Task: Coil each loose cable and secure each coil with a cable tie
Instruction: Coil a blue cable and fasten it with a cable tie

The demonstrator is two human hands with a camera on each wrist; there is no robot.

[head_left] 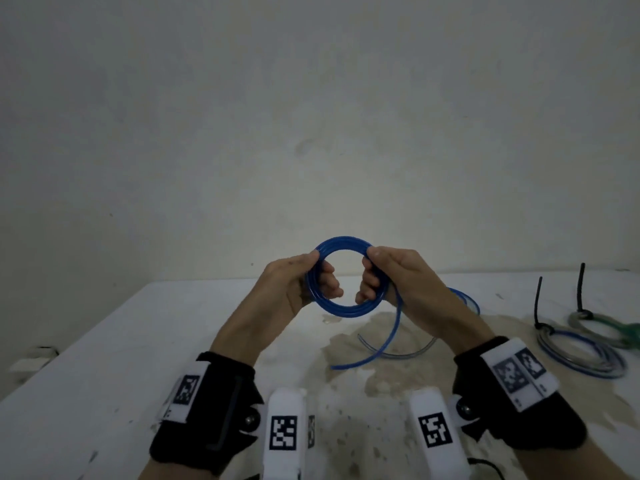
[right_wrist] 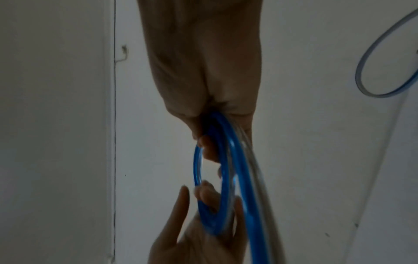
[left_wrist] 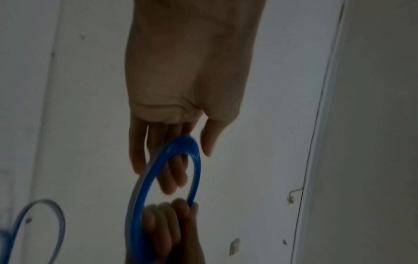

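In the head view a blue cable coil (head_left: pixel 346 308) is held upright above the white table (head_left: pixel 138 341). My left hand (head_left: pixel 317 271) grips its left side, fingers through the ring and thumb on the outside. My right hand (head_left: pixel 369 271) grips the right side the same way. A loose blue tail (head_left: pixel 388 341) hangs from the right hand down onto the table. The left wrist view shows my left hand (left_wrist: pixel 181 167) with fingers inside the coil (left_wrist: pixel 196 160). In the right wrist view my right hand (right_wrist: pixel 210 142) clasps the coil (right_wrist: pixel 197 167).
Two tied coils lie at the right of the table: a blue-grey one (head_left: pixel 581 355) and a grey-green one (head_left: pixel 602 327), each with an upright black cable tie (head_left: pixel 538 303). A clear tube (head_left: pixel 405 353) curves under the hanging tail. The tabletop has a brown stain (head_left: pixel 398 375).
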